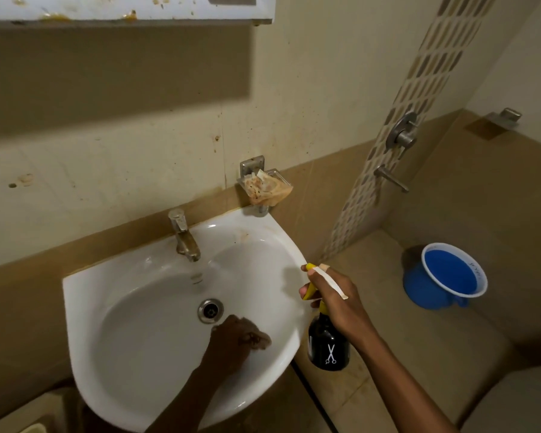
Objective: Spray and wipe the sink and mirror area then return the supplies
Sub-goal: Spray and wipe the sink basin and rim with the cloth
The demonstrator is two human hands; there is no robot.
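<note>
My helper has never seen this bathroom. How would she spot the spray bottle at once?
Find the white ceramic sink. Just past its right rim, the right hand grips a black spray bottle with a yellow trigger; the white scissors logo sets it apart.

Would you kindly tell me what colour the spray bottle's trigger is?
Yellow; the spray bottle itself is black with a white scissors mark, seen in the head view.

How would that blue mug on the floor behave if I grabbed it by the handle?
The blue mug looks like thin plastic, so it is probably light and tough rather than fragile. Whether it holds water cannot be told; if so, it would be heavier and could slosh. Its mouth looks wider than its base, so a sideways nudge might tip it.
</note>
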